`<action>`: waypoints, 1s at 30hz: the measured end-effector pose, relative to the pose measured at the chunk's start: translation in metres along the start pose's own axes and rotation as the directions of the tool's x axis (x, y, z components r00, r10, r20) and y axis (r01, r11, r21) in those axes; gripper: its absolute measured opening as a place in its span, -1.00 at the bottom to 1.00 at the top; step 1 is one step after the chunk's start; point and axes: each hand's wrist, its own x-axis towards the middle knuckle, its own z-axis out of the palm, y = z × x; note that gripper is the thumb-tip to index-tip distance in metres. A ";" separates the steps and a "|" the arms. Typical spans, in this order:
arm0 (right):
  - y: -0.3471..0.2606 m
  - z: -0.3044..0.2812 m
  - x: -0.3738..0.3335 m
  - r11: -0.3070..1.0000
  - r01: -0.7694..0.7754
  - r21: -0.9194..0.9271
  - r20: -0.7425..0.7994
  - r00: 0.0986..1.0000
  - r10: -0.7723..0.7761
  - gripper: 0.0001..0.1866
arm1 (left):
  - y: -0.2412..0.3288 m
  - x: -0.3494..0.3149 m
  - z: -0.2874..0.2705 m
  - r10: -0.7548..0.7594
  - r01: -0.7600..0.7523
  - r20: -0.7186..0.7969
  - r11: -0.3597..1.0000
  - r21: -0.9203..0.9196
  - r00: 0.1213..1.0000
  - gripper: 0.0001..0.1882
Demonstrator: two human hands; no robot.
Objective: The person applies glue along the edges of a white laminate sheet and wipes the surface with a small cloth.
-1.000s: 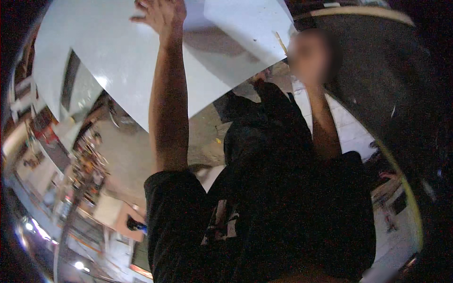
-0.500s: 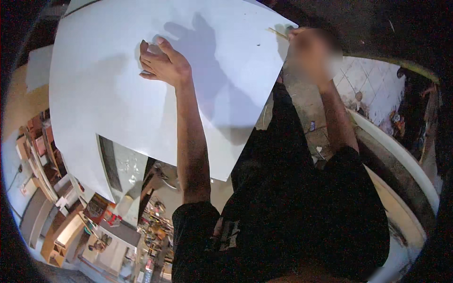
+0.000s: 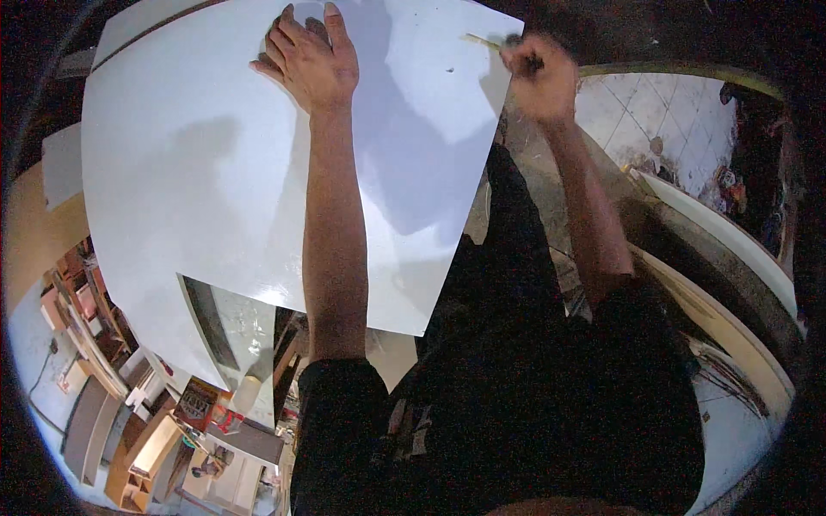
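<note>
A large white sheet or panel (image 3: 198, 189) spreads across the upper left, with a notch cut into its near edge. Over its far part is my left hand (image 3: 314, 64), fingers apart and slightly bent, with nothing in it. Whether its fingertips touch the surface I cannot tell. At the panel's right edge, near the far corner, my right hand (image 3: 544, 79) has curled fingers, closed around one end of a thin yellow strip (image 3: 482, 41). The strip reaches over the white surface. A small dark part shows by those fingertips; its kind is unclear.
Long curved-looking boards (image 3: 714, 232) lean along the right side, near a white tiled floor patch (image 3: 641, 107). Below left stand an open wooden box (image 3: 155, 443), a grey-topped cabinet (image 3: 245, 440) and stacked boards (image 3: 90, 344). A dark gap line crosses the panel's far left.
My left hand has moved farther away over the panel and its fingers have spread. My right hand has shifted slightly left and away, still at the edge with the strip. The view has shifted a little.
</note>
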 end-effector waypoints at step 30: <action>-0.009 0.006 0.047 0.981 0.109 -0.159 0.130 0.988 -0.089 -0.83 | 0.019 -0.003 -0.009 -0.194 0.189 0.021 0.971 0.146 0.981 -0.37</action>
